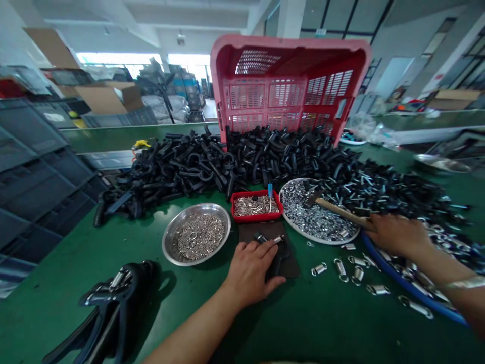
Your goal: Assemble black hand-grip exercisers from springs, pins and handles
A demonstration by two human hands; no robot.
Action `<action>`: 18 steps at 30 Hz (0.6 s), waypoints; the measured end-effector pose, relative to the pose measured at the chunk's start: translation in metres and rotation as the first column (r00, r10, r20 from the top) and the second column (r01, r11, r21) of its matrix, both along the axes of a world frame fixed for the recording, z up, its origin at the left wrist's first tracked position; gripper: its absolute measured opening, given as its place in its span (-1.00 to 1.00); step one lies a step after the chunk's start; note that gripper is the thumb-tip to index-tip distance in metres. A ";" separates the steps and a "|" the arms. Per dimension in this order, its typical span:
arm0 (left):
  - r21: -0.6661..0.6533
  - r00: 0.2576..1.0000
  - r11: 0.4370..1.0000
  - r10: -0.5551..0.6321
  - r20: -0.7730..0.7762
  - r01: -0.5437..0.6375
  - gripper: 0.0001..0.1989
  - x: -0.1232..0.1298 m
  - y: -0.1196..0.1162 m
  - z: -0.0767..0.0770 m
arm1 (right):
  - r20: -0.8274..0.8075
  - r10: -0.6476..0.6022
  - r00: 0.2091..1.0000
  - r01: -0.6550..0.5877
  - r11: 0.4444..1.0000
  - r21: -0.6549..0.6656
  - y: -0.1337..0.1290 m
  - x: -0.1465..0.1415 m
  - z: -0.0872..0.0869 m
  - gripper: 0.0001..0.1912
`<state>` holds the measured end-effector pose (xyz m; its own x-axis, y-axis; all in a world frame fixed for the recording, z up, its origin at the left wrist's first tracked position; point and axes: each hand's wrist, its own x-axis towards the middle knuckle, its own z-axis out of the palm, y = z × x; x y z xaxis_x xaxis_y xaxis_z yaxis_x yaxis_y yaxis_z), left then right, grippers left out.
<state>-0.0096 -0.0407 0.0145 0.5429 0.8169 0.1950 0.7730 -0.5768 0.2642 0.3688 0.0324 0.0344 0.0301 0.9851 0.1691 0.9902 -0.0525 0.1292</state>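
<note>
My right hand [399,235] is wrapped around the wooden handle of a hammer [343,212], whose head hovers over a white tray [286,217] of small shiny metal parts. With thumb and fingers, my left hand [252,270] holds a black plastic handle piece [282,255] down on a dark mat [293,268]. A metal spring [278,238] lies at the fingertips, by the piece; the hand partly hides the piece. Just behind the mat, a red tray [257,218] contains metal pins and a blue-handled screwdriver [270,191]. A steel bowl [166,242] of tiny metal pieces stands left.
Black plastic parts [193,162] are heaped across the back, before a tipped pink crate [291,43]. Several loose springs [341,269] lie beside a blue-rimmed tray [411,290] at right. Joined black handle pieces [121,303] lie front left. Grey crates [41,167] stack at left.
</note>
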 end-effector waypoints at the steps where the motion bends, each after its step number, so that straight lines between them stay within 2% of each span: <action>1: -0.011 1.000 1.000 -0.012 -0.019 0.012 -0.41 0.001 0.000 0.002 | -0.018 0.022 1.000 -0.023 0.998 -0.055 0.002 0.010 0.002 -0.76; 4: -0.033 0.998 0.999 0.013 -0.067 -0.015 -0.45 0.005 -0.001 0.006 | -0.203 0.060 0.977 -0.090 0.986 -0.141 0.005 0.022 0.006 -0.69; 7: -0.037 0.993 0.996 0.075 -0.087 -0.079 -0.47 0.009 -0.003 0.008 | -0.474 -0.075 0.877 -0.031 0.976 -0.213 -0.007 0.013 0.013 -0.60; 10: -0.042 0.991 0.993 0.105 -0.077 -0.109 -0.47 0.010 -0.005 0.007 | -0.699 -0.145 0.700 -0.045 0.968 -0.246 -0.038 -0.009 0.018 -0.55; 12: -0.042 0.992 0.992 0.117 -0.054 -0.119 -0.48 0.009 -0.005 0.007 | -0.839 -0.157 0.521 -0.172 0.943 -0.283 -0.066 -0.026 0.016 -0.43; 13: -0.041 0.992 0.992 0.119 -0.042 -0.121 -0.49 0.008 -0.005 0.006 | -0.868 -0.164 0.468 -0.242 0.921 -0.305 -0.081 -0.034 0.014 -0.36; 14: -0.039 0.992 0.992 0.121 -0.031 -0.122 -0.50 0.008 -0.005 0.006 | -0.867 -0.150 0.474 -0.287 0.905 -0.314 -0.095 -0.042 0.011 -0.33; 15: -0.038 0.992 0.992 0.120 -0.023 -0.121 -0.51 0.008 -0.004 0.005 | -0.848 -0.089 0.523 -0.308 0.908 -0.285 -0.107 -0.048 0.007 -0.32; 18: -0.051 0.992 0.991 0.123 -0.009 -0.123 -0.52 0.008 -0.004 0.002 | -0.644 0.237 0.727 -0.336 0.941 -0.033 -0.132 -0.063 -0.007 -0.41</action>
